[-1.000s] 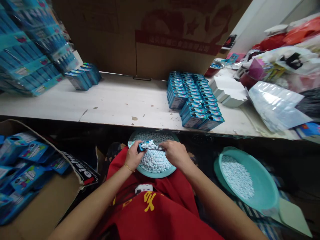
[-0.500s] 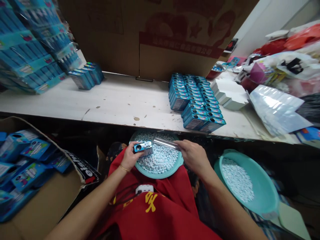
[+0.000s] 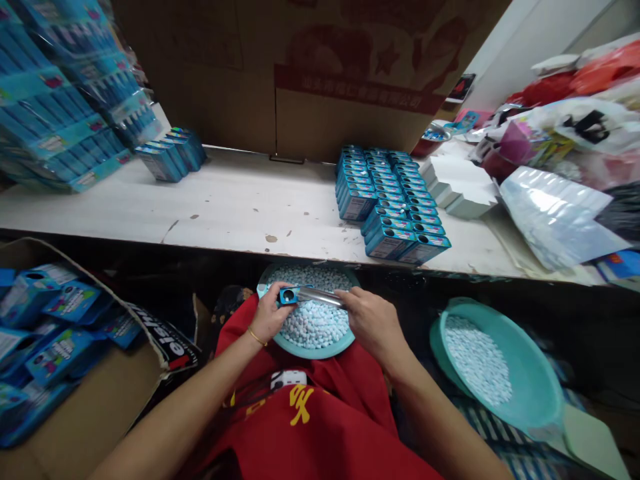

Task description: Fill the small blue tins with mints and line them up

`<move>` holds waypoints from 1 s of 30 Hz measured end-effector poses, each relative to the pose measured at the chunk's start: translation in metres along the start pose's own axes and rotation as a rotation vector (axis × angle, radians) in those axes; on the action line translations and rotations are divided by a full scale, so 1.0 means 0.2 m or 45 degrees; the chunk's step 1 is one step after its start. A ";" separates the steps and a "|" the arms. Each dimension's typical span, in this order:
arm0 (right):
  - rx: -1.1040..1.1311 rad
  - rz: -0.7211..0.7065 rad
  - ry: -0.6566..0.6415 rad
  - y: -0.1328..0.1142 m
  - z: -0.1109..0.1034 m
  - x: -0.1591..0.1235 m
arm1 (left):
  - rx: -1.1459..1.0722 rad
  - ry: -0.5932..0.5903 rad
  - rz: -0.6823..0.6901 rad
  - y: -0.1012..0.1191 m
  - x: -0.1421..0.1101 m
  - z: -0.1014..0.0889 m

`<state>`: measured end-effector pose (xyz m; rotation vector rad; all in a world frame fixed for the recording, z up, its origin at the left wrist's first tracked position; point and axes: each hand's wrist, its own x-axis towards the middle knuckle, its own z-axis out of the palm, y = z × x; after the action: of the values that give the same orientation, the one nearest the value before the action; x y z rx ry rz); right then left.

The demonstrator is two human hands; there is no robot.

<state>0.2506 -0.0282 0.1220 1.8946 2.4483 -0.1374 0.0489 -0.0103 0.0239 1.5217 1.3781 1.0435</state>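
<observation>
White paint covers the long table (image 3: 240, 207), with brown marks where it looks chipped. A big brown cardboard box (image 3: 210, 80) with red print stands at the back and hides what is behind it. On the left is a tall stack of blue packs (image 3: 55, 120) in clear plastic, with a few blue boxes (image 3: 167, 159) near it. Right of the middle, many blue boxes in rows (image 3: 385, 200) stand close together, just beside some white blocks (image 3: 463, 187). Past those lie a clear plastic sheet (image 3: 555, 217) and a messy heap of bags (image 3: 575, 127). Lower left, an open carton (image 3: 100, 400) holds more blue boxes. Lower right, a green tub (image 3: 533, 380) holds little pale balls.

On the person's red apron (image 3: 320, 440) sits a green bowl (image 3: 320, 355) full of pale balls (image 3: 320, 327). The left hand (image 3: 267, 317) grips a small box (image 3: 289, 296) above the bowl. The right hand (image 3: 375, 323) is closed around a shiny scoop (image 3: 323, 295), its end at the box's top, by the round hole.
</observation>
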 end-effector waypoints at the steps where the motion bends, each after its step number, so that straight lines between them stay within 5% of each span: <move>1: 0.068 0.022 0.050 0.03 0.00 -0.01 | 0.033 -0.002 0.010 0.03 0.00 -0.03; 7: 0.645 0.127 0.314 0.25 0.06 -0.14 | 0.059 -0.008 0.209 0.26 0.26 -0.10; 11: 0.844 0.240 0.401 0.33 0.14 -0.22 | 0.008 0.039 0.314 0.35 0.68 0.13; 15: 0.984 0.302 0.391 0.36 0.23 -0.28 | 0.060 0.075 0.175 0.40 1.06 0.43; 18: 1.034 0.337 0.364 0.35 0.28 -0.31 | 0.071 0.108 0.088 0.44 1.20 0.57; 21: 1.053 0.344 0.332 0.34 0.33 -0.32 | 0.054 0.075 0.000 0.42 1.18 0.58; 23: 1.047 0.315 0.289 0.33 0.37 -0.30 | -0.027 0.037 -0.065 0.38 1.09 0.48; 25: 1.024 0.276 0.238 0.32 0.41 -0.26 | -0.146 0.052 -0.043 0.30 0.97 0.26; 27: 0.998 0.243 0.191 0.29 0.47 -0.21 | -0.154 0.232 0.111 0.18 0.82 -0.06; 30: 0.995 0.178 0.135 0.24 0.54 -0.16 | 0.150 0.745 0.249 -0.05 0.53 -0.69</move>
<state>0.3036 -0.0579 0.0147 2.3629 2.5249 -1.1618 -0.0772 0.1005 0.0657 1.5215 1.7273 1.6462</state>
